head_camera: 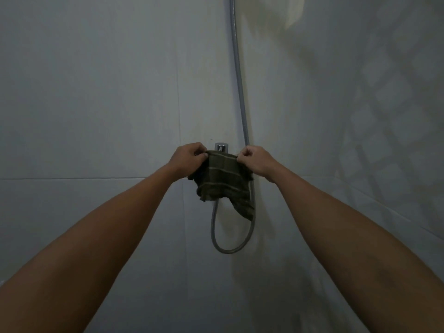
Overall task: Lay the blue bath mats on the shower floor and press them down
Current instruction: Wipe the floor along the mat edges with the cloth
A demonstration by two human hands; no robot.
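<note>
I face the tiled corner of a dim shower. My left hand (188,157) and my right hand (254,161) each pinch a top corner of a small dark green cloth (224,182) with pale stripes. The cloth hangs stretched between them, in front of the chrome shower valve (221,147) on the wall. Its lower edge droops to the right. No blue bath mat and no shower floor show in this view.
A grey shower hose (240,92) runs down the wall corner from the top and loops below the cloth (228,251). Pale tiled walls fill the left and right. A lattice shadow falls on the right wall (384,116).
</note>
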